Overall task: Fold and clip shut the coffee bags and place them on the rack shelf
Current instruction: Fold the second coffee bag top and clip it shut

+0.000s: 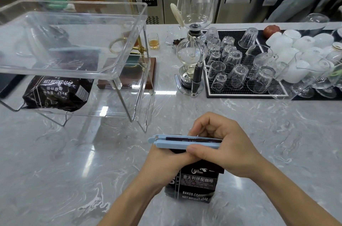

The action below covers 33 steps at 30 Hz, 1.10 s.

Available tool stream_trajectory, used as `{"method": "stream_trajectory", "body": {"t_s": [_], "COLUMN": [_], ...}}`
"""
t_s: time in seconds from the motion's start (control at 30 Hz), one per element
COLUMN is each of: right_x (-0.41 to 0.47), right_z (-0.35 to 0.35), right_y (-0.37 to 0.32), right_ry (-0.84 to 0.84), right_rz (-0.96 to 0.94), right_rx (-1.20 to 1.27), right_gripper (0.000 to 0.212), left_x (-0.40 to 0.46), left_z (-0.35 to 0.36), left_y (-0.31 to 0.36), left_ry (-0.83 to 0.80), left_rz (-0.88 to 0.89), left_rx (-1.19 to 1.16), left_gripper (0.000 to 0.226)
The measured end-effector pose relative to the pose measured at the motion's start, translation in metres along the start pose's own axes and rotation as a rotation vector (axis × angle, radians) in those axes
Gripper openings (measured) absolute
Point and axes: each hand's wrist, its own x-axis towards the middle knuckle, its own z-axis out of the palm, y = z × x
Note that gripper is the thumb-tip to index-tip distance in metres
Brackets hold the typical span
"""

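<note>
On the marble counter (259, 133), close to the person, a dark coffee bag (196, 183) is standing up with a blue clip (174, 142) across its folded top. The right hand (224, 144) is pinching the clip, and the left hand (166, 161) is gripping the bag's top — both curled tight. Farther left, another coffee bag (57, 92) is lying on the clear rack's (74, 40) bottom shelf.

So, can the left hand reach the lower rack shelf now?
Probably not yet: the left hand grips the coffee bag under the blue clip. Otherwise, the lower shelf looks open at the front.
</note>
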Motion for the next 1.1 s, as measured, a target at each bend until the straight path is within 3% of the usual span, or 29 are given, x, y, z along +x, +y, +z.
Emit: {"method": "stream_trajectory", "body": {"t_s": [0.33, 0.53, 0.73, 0.93, 1.1], "right_x": [0.003, 0.000, -0.002, -0.002, -0.004], "right_z": [0.004, 0.004, 0.002, 0.003, 0.003], "right_y": [0.000, 0.000, 0.001, 0.001, -0.001], "right_ry": [0.017, 0.054, 0.098, 0.101, 0.106], "right_rz": [-0.004, -0.003, 0.008, 0.018, 0.023], "right_rx": [-0.011, 0.040, 0.042, 0.052, 0.040], "right_gripper": [0.023, 0.025, 0.025, 0.025, 0.025], "left_x": [0.002, -0.002, -0.011, -0.017, -0.018], "left_z": [-0.001, 0.002, -0.015, -0.028, -0.022], "left_y": [-0.002, 0.001, -0.001, -0.003, -0.005], "left_ry": [0.006, 0.015, 0.045, 0.127, 0.212], "left_rz": [-0.003, 0.006, 0.056, 0.146, 0.169], "left_rx": [-0.007, -0.006, -0.096, -0.252, -0.241], "left_gripper": [0.029, 0.018, 0.046, 0.049, 0.018]}}
